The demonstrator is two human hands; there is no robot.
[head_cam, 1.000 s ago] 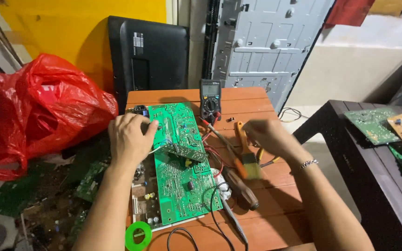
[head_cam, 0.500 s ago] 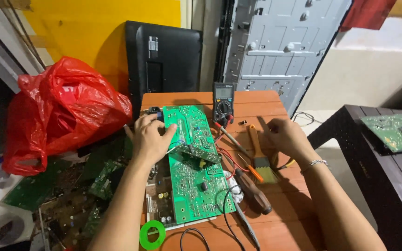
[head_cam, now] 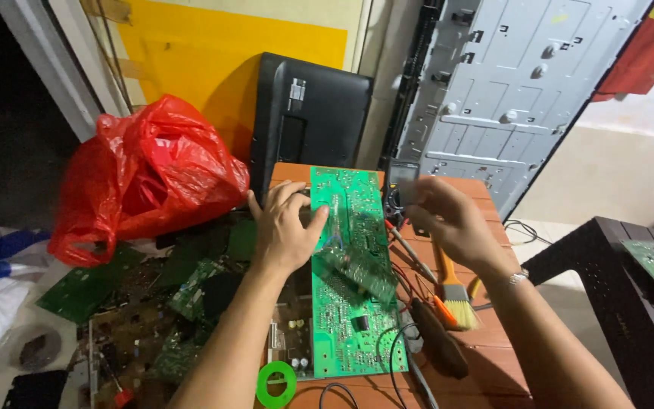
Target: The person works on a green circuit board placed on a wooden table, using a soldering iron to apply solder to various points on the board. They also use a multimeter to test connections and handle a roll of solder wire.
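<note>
A long green circuit board [head_cam: 350, 303] lies lengthwise on a small wooden table [head_cam: 493, 356]. My left hand [head_cam: 285, 227] rests on the board's upper left edge, its fingers curled over the rim. My right hand [head_cam: 448, 220] hovers above the table to the right of the board. It is blurred, with its fingertips in front of a dark multimeter [head_cam: 401, 185] at the table's far end, and whether it holds anything is unclear. A test probe [head_cam: 412, 256] and dark wires lie between the board and my right hand.
A brush with an orange handle [head_cam: 456, 291], a dark-handled tool [head_cam: 439, 342] and a green tape roll [head_cam: 276, 383] lie on the table. A red plastic bag [head_cam: 145, 178] and loose boards [head_cam: 168, 303] sit left. A black monitor shell [head_cam: 308, 113] and grey metal panel [head_cam: 493, 98] stand behind. A dark table [head_cam: 630, 318] is right.
My right hand has lifted from the table beside the brush and moved toward the multimeter. My left hand stays on the board's left edge. The view has shifted.
</note>
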